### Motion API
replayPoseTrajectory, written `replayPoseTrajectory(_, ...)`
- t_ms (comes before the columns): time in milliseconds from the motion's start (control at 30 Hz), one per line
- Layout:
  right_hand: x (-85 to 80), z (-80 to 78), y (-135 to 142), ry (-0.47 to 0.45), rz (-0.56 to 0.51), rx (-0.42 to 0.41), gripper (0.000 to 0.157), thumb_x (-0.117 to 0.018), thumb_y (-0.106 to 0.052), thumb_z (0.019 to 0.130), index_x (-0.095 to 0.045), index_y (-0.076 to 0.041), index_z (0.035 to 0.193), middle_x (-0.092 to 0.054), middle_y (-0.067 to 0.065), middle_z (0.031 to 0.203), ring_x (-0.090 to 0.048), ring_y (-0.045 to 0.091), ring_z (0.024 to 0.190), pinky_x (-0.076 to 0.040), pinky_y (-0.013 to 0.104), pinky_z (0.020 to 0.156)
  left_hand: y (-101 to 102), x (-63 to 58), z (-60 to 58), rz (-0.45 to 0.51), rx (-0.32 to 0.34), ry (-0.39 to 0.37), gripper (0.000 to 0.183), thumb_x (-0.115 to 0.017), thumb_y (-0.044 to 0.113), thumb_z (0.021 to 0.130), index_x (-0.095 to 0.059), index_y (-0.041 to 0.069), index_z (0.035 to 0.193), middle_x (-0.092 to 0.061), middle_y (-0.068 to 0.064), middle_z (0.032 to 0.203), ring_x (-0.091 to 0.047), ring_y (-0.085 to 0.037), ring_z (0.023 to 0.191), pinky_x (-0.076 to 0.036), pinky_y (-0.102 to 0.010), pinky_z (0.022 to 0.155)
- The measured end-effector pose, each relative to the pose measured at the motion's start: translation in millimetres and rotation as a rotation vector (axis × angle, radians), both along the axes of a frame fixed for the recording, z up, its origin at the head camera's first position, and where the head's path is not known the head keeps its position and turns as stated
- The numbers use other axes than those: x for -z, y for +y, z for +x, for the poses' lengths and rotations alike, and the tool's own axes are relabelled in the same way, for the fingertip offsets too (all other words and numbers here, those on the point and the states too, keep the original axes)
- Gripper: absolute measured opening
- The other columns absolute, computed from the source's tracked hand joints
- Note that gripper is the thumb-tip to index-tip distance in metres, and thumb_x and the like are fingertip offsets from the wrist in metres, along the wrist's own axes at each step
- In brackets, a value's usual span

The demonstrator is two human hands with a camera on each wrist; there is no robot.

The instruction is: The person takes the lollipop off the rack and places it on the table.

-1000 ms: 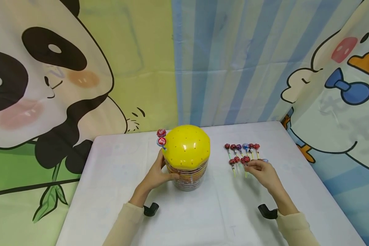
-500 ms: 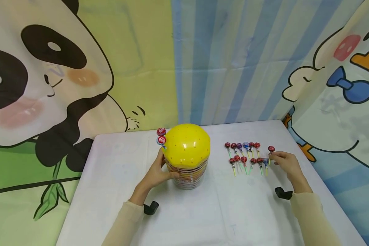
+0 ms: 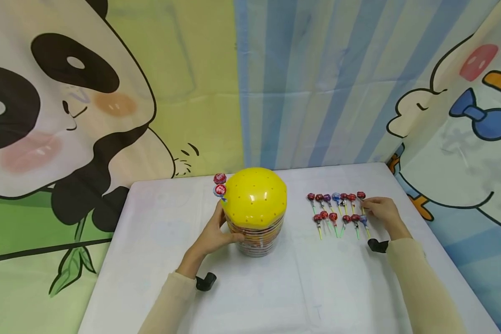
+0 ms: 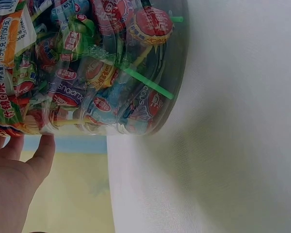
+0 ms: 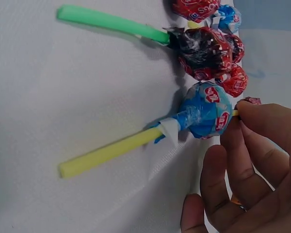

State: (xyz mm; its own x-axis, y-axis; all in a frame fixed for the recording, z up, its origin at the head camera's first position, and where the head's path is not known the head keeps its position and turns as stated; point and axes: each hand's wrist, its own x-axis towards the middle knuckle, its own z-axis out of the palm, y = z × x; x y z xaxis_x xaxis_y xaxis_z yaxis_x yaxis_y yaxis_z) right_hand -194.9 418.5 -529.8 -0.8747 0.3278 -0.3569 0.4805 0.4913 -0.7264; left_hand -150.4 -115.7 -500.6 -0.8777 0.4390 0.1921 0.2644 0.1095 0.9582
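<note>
My left hand (image 3: 212,237) holds the side of a clear plastic jar (image 3: 256,243) packed with wrapped lollipops, thumb at the front. Its lid (image 3: 255,197) is yellow and domed, dotted with small holes. Two red-wrapped lollipops (image 3: 220,190) stick up at the lid's left edge; what supports them is hidden. With thumb and fingertips, my right hand (image 3: 382,214) pinches the yellow stick of a dark red lollipop (image 3: 361,195) at the right end of the back row. In the right wrist view, a blue lollipop (image 5: 208,109) lies just in front of these fingers.
Two rows of lollipops with coloured sticks lie right of the jar, a back row (image 3: 327,198) and a front row (image 3: 333,217). A white cloth covers the table (image 3: 275,297). Printed curtains (image 3: 300,83) hang behind its far edge.
My right hand moves from the front row out to the right with a red lollipop, then slightly back and left to the back row's end. The left hand keeps its place on the jar.
</note>
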Motion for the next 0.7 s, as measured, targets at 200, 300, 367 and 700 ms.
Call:
replayPoseTrajectory(200,2.9,-3.8,-0.3,-0.048,0.071,-0.008,0.043,-0.063,-0.031,0.099,-0.064,0.005,0.122,-0.061,0.012,0.098,-0.049,0.03,0.096,-0.042,0.037,0.076,0.0,1.7,-0.2,0.004,0.004,0.004,0.109,-0.086,0.05,0.075,-0.016,0.039,0.158,-0.028,0.007,0.16,-0.023,-0.026,0.147,-0.022,-0.065,0.114)
replayPoseTrajectory(300,1.9,-2.6,-0.9,-0.038,0.107,-0.032,0.042,-0.063,-0.03,0.099,-0.065,0.006,0.121,-0.062,0.013,0.098,-0.049,0.031,0.095,-0.043,0.037,0.076,0.2,1.7,-0.4,0.004,0.007,0.004,0.11,-0.086,0.05,0.074,-0.016,0.039,0.158,-0.029,0.007,0.16,-0.023,-0.025,0.147,-0.022,-0.065,0.114)
replayPoseTrajectory(367,0.9,-1.3,-1.1,-0.032,0.139,-0.056,0.041,-0.062,-0.029,0.099,-0.065,0.006,0.119,-0.063,0.013,0.096,-0.05,0.031,0.094,-0.044,0.038,0.075,0.4,1.6,-0.2,0.006,0.007,-0.003,0.111,-0.088,0.048,0.074,-0.016,0.039,0.158,-0.028,0.007,0.16,-0.023,-0.025,0.147,-0.022,-0.065,0.114)
replayPoseTrajectory(700,-25.7,8.0,-21.1,0.186,0.302,-0.116,0.039,-0.06,-0.03,0.101,-0.068,0.005,0.116,-0.065,0.027,0.114,-0.058,0.042,0.101,-0.052,0.053,0.078,0.5,1.5,-0.1,0.009,0.005,-0.007,0.111,-0.088,0.046,0.074,-0.016,0.039,0.157,-0.029,0.007,0.16,-0.023,-0.025,0.147,-0.022,-0.064,0.114)
